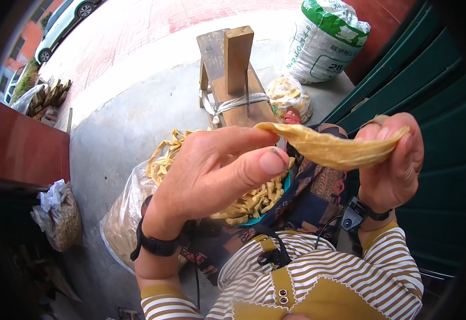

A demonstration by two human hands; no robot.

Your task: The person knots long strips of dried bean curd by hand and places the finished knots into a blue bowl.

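A long, wrinkled yellow strip [340, 146] is held up in front of my chest. My right hand [390, 160] pinches its right end between thumb and bent fingers. At the other end, my left hand [217, 176] has its curled index finger against the strip's narrow tip. The left thumb sits slightly below, and the other left fingers are hidden. Beneath my hands, a teal basin [258, 219] in my lap contains many similar yellow pieces [243, 208]. Longer yellow strips [163, 160] lie over a big clear plastic bag [129, 205] left of it.
Ahead stands a wooden bench [211, 50] with an upright block [237, 61] and thin metal rod [247, 96], bound by white cloth [227, 104]. A clear bag [289, 93] and white-green sack [326, 42] are to its right. Green panels [436, 106] flank my right; another bag [62, 216] lies left.
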